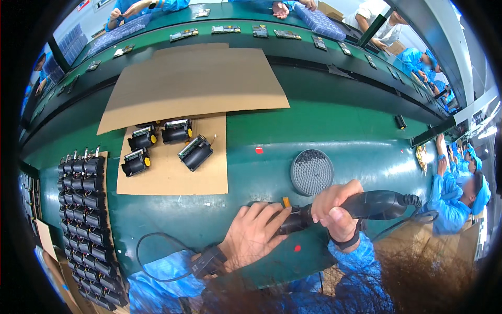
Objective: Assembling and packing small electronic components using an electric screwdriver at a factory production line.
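Observation:
My right hand is wrapped round a black electric screwdriver, which lies nearly level with its coiled cord trailing right. The driver's front end points left at a small black module with an orange tab. My left hand steadies that module, fingers along its far side and thumb on its near side. Much of the module is hidden by both hands, so I cannot tell whether the bit touches it. A dark strap with a cable is on my left wrist.
A round grey dish with a dotted inside stands beyond my right hand. Black modules lie on cardboard, under a raised cardboard sheet. Rows of modules fill the left. Circuit boards line the far belt; co-workers sit around.

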A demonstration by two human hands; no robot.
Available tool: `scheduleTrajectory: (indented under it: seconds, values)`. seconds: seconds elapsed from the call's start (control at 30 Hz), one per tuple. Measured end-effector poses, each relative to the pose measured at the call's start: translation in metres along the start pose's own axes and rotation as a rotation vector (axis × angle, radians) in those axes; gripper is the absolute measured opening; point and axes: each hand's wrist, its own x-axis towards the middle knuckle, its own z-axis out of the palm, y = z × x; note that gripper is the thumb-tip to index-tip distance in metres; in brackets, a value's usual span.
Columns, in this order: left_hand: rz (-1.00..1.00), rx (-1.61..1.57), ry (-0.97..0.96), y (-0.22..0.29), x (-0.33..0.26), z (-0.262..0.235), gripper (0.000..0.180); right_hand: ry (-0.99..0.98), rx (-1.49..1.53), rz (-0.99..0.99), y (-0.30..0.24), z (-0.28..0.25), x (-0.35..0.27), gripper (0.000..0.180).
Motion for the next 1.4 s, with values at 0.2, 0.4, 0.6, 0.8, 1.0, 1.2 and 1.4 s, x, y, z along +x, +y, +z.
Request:
scheduleTrajectory:
  seconds: [0.2,0.4,0.6,0.8,1.0,1.2,1.4]
  values:
    - [-0.010,-0.015,-0.012,-0.004,0.004,-0.001,0.060,-0.407,-0.163,-0.185,-0.016,0.000,0.019,0.023]
    - [0.004,-0.003,-0.017,-0.007,0.002,0.001,0.059,0.070,-0.185,-0.227,-0.001,-0.011,0.036,0.025]
    - [0.016,0.009,-0.021,-0.004,0.000,-0.001,0.060,0.147,-0.184,-0.201,0.012,-0.030,0.052,0.018]
    - [0.012,-0.006,-0.035,-0.010,0.002,0.000,0.060,0.177,-0.187,-0.178,0.023,-0.036,0.057,0.018]
    - [0.015,-0.010,-0.023,-0.007,-0.001,0.001,0.060,0.100,-0.231,-0.150,0.024,-0.040,0.052,0.017]
    - [0.021,-0.035,0.009,-0.011,0.000,0.005,0.063,0.140,-0.245,-0.178,0.019,-0.037,0.055,0.018]
    - [-0.036,-0.078,0.051,-0.011,-0.001,0.004,0.065,0.024,-0.066,-0.264,-0.010,-0.021,0.040,0.025]
